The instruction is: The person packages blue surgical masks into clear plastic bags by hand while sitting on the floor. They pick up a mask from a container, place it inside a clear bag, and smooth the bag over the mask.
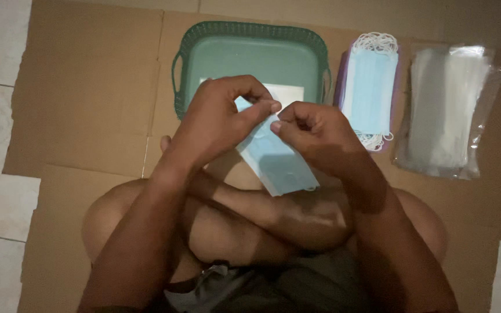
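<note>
Both hands raised over the crossed legs — left hand (218, 119) and right hand (314, 136) each pinch the top edge of a light blue face mask (276, 162), fingertips pressed together. Mask hangs before the green basket (204, 35). Risk: thin edge slipping — the pinch looks shallow.

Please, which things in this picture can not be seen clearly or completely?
- Head view: the upper part of the blue mask is covered by the left hand and right hand.
- The green basket floor is partly hidden behind both hands.
- The contents of the clear bag are blurred by glare.
</note>
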